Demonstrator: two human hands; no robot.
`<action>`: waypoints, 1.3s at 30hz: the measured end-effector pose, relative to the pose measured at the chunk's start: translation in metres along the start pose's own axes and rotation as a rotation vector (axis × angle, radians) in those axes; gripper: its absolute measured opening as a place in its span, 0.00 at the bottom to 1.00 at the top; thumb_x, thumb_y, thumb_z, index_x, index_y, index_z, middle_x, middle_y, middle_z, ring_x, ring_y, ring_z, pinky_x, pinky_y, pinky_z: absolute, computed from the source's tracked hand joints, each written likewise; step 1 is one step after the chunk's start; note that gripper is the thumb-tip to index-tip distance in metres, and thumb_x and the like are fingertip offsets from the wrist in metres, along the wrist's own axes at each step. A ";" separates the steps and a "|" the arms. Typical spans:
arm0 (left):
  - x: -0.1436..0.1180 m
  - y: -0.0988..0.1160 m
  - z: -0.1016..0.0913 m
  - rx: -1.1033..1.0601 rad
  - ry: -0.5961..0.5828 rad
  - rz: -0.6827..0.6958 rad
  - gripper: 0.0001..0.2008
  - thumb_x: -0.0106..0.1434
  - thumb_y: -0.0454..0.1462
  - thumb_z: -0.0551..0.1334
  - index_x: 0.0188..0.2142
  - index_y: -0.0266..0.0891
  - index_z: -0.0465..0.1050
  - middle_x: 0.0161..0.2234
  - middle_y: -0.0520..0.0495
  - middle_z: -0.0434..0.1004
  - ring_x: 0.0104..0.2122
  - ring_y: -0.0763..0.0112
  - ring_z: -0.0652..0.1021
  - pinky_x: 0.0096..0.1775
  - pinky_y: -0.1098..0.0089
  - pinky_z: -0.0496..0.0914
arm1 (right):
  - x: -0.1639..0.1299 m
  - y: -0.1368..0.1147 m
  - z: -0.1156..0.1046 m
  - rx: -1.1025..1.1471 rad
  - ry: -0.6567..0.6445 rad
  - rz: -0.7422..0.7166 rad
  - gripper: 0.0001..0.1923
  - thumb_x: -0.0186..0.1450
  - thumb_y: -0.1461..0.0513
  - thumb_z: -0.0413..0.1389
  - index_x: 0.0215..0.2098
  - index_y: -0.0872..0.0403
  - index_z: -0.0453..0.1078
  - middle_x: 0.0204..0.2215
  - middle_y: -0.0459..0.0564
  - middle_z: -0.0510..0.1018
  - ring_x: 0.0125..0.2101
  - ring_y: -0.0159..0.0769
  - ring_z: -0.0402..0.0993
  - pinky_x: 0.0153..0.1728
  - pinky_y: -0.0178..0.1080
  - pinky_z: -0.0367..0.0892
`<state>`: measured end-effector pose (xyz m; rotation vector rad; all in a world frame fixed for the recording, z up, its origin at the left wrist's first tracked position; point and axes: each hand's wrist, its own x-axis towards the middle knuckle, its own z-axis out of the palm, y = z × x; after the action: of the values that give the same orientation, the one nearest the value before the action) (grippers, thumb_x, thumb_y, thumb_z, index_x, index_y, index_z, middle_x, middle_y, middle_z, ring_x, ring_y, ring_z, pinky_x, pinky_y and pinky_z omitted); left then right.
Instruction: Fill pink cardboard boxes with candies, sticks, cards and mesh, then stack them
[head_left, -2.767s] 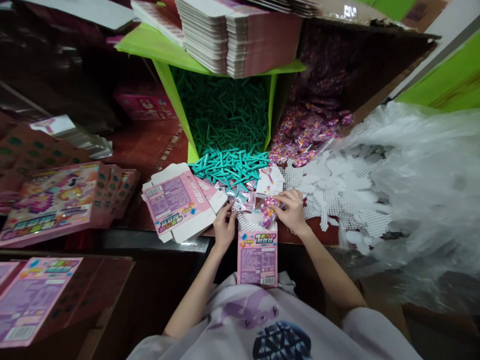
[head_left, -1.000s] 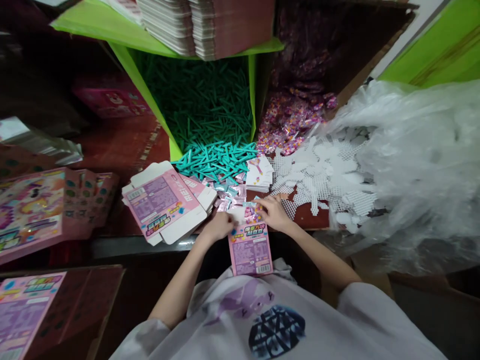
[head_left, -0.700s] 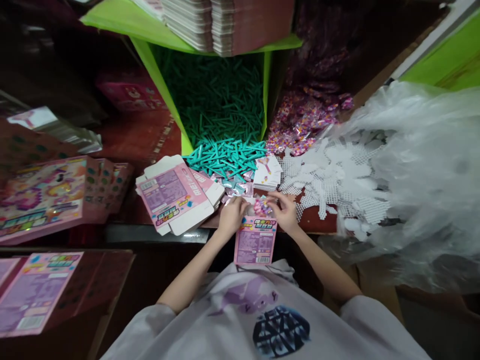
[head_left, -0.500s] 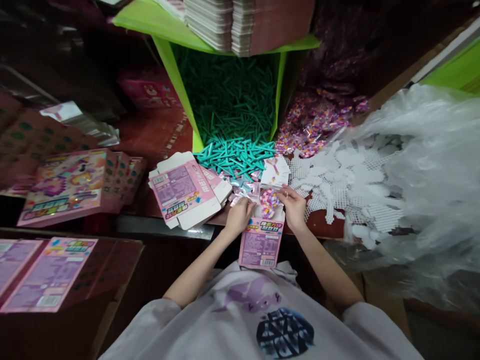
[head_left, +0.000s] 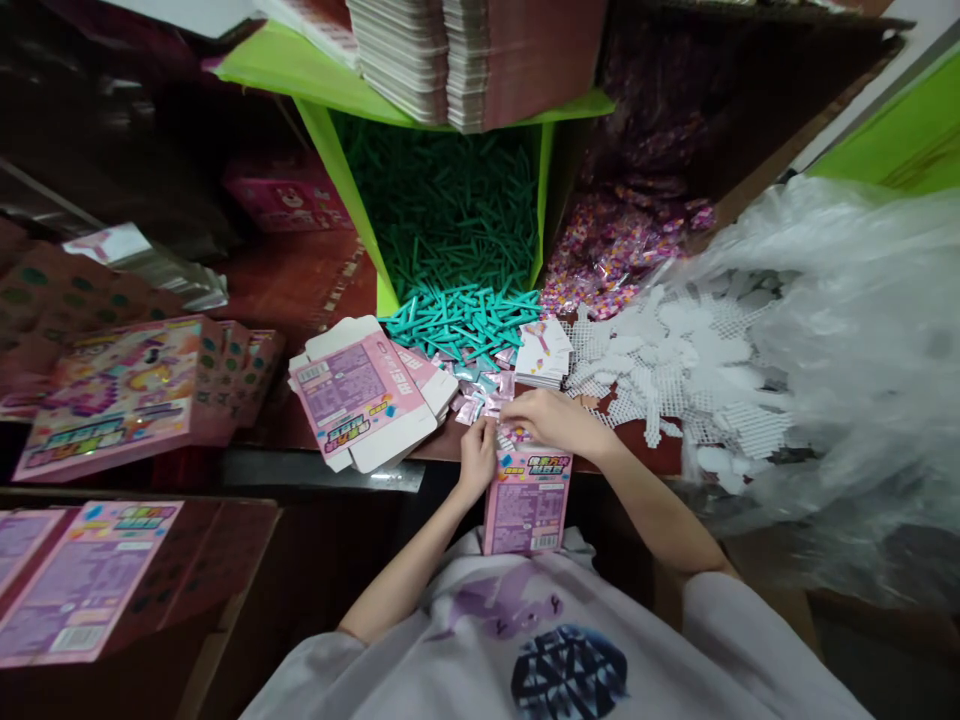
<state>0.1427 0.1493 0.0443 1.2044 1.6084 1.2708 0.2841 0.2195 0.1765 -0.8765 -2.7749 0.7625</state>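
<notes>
Two hands at box (head_left: 527, 505) above shirt (head_left: 465, 640): left hand (head_left: 478, 460) at its left corner, right hand (head_left: 559, 421) over its opening; cannot tell if either grip clamps. Bag (head_left: 517, 433) at opening could snag if crooked; weak hold could tip box.

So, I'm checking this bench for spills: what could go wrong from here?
The pink-and-purple cardboard box extends past the dark red table's edge, so it might slip down.
The clear packet of multicoloured beads, mostly hidden by the right hand, could catch at the box's top.
Loose turquoise plastic sticks heaped before the lime-green bin might roll among the small pink packets.
</notes>
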 end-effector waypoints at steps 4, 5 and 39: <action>-0.005 -0.001 -0.006 -0.027 -0.032 0.026 0.14 0.64 0.44 0.51 0.33 0.36 0.68 0.29 0.50 0.70 0.30 0.72 0.69 0.35 0.73 0.63 | 0.004 -0.002 -0.007 -0.086 0.088 -0.041 0.15 0.64 0.71 0.48 0.42 0.51 0.72 0.40 0.47 0.77 0.41 0.35 0.71 0.41 0.36 0.62; -0.005 -0.002 -0.008 -0.025 -0.045 0.016 0.12 0.62 0.43 0.54 0.33 0.36 0.68 0.29 0.51 0.70 0.29 0.73 0.69 0.34 0.73 0.63 | 0.004 -0.002 -0.009 -0.129 0.072 -0.028 0.15 0.64 0.71 0.48 0.41 0.52 0.72 0.38 0.48 0.77 0.41 0.36 0.71 0.40 0.37 0.62; -0.017 -0.001 -0.015 0.052 -0.052 0.129 0.06 0.57 0.37 0.59 0.32 0.38 0.73 0.33 0.48 0.72 0.37 0.66 0.72 0.41 0.68 0.65 | -0.024 0.023 0.067 0.123 0.026 0.107 0.11 0.60 0.70 0.55 0.41 0.57 0.72 0.37 0.51 0.78 0.40 0.35 0.72 0.42 0.36 0.62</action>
<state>0.1332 0.1284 0.0471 1.3810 1.5553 1.2731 0.2973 0.1935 0.1082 -1.0095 -2.6439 0.9211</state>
